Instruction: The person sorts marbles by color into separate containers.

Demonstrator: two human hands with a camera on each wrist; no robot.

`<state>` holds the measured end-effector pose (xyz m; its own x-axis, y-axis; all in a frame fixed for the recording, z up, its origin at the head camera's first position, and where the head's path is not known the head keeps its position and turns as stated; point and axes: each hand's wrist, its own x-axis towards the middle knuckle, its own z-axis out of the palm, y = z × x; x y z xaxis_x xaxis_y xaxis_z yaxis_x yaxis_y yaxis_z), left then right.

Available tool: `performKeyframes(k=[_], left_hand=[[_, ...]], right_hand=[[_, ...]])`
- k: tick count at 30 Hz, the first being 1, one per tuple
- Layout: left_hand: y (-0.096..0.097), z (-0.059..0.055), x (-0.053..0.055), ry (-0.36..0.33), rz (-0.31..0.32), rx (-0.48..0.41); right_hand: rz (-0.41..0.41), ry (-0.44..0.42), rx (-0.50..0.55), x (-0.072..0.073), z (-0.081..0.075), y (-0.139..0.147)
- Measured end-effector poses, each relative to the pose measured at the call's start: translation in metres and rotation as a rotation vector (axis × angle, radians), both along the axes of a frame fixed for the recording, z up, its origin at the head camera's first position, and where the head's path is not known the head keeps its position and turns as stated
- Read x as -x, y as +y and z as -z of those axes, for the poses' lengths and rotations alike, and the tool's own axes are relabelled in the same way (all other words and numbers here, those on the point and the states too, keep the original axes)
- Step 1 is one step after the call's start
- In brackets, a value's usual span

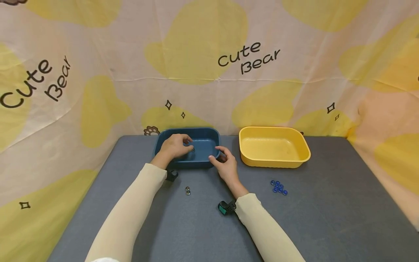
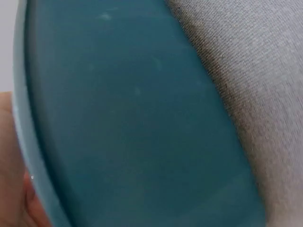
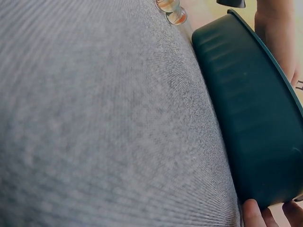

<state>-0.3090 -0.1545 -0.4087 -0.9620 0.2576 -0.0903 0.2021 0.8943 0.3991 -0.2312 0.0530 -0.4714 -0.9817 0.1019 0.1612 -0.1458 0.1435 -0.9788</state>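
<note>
The left hand [image 1: 175, 146] reaches over the blue bin [image 1: 205, 140], its thumb and fingertips apart inside the rim. A small glass marble [image 1: 193, 150] lies by the thumb tip; nothing visible is held between the fingers. In the left wrist view the bin's wall [image 2: 137, 118] hides most of that hand. At the bin's right front corner, the right hand [image 1: 227, 167] grips the wall with thumb and fingers. Its fingertips [image 3: 253, 213] touch the bin's end in the right wrist view. Two clear marbles with coloured swirls [image 1: 187, 191] sit on the table in front of the bin.
To the right stands a yellow bin [image 1: 275, 163] with no contents visible. Several blue marbles [image 1: 278, 187] lie in a cluster before it on the grey table [image 1: 330, 203]. A patterned cloth [image 1: 203, 94] hangs behind and at both sides.
</note>
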Motion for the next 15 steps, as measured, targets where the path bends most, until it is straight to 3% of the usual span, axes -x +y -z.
performKeyframes(k=[8, 15], left_hand=[[-0.006, -0.008, -0.008, -0.003, -0.005, 0.016], [-0.009, -0.011, -0.018, 0.026, 0.004, 0.018]], right_hand=[[-0.017, 0.005, 0.009, -0.018, -0.028, -0.001], [0.004, 0.008, -0.016, -0.021, -0.030, -0.002]])
